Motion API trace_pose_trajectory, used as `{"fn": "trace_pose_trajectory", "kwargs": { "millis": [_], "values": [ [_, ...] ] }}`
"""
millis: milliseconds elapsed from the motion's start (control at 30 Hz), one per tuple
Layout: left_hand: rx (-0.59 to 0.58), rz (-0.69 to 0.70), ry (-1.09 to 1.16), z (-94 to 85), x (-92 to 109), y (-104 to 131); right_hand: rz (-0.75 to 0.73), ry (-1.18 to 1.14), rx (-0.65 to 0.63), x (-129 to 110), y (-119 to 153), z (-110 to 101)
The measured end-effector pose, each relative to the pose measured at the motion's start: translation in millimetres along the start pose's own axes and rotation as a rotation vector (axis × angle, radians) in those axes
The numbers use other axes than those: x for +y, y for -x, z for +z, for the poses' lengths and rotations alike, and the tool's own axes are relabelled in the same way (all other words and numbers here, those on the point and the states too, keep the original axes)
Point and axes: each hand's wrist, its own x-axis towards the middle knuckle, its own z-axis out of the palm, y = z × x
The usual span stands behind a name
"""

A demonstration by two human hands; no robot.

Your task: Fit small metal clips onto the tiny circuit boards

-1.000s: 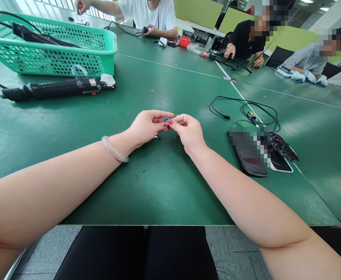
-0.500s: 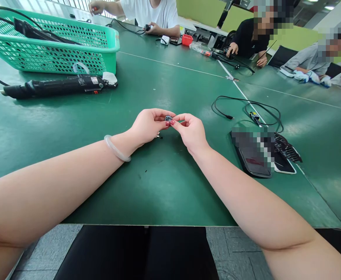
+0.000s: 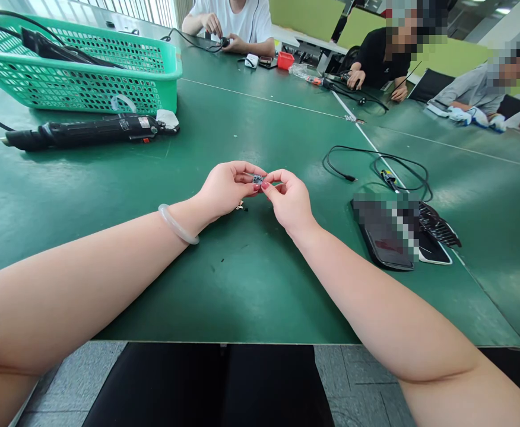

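Note:
Between the fingertips of both hands is a small grey-and-black part (image 3: 257, 179), too small to name more exactly. My left hand (image 3: 227, 188) pinches it from the left between thumb and fingers. From the right, my right hand (image 3: 289, 198) closes thumb and forefinger at its edge; whether a second tiny piece is in that pinch cannot be seen. Some tiny metal and black bits (image 3: 241, 206) lie on the green table (image 3: 260, 284) just below my left fingers.
At the left stand a green basket (image 3: 153, 92) with cables and a black electric screwdriver (image 3: 91, 130). To the right lie a coiled black cable (image 3: 376, 155), a dark phone (image 3: 387, 249) and a black ribbed piece (image 3: 438, 222). Several people sit across the table.
Both hands have risen slightly, with the small part tilted a little differently between them. Across the table, the white-shirted person's raised hand has come in toward the other hand.

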Motion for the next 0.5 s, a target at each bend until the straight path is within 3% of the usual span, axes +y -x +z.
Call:
{"fn": "trace_pose_trajectory", "kwargs": {
  "millis": [233,367,500],
  "values": [
    [0.031,-0.019,-0.011,4.2,10,3,-0.046,-0.015,-0.004,-6,2,2],
    [0.132,-0.018,0.093,-0.4,3,-3,-0.039,0.036,0.036,-6,1,0],
    [0.268,-0.092,0.207,-7.9,-5,-11,-0.09,0.23,-0.118,-6,3,-1]
  ]
}}
